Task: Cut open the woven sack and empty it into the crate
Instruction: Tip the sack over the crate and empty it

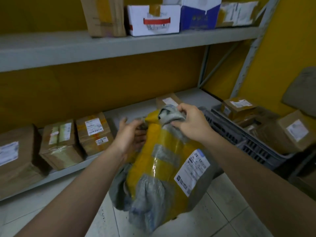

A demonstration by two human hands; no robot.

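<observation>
Woven sack (164, 161), grey and bound in yellow tape, is held upright between the hands. Its gathered neck is pinched by the right hand (191, 124). The left hand (130, 135) is cupped against its left flank, though whether a grip is taken cannot be told. The crate (229, 132), already holding parcels (237, 106), lies just right of the right hand. No blade is seen, and if the neck is torn by pulling, contents could be spilled short of the crate. A white shipping label (191, 171) is stuck below the right wrist, its print too blurred to be read.
</observation>
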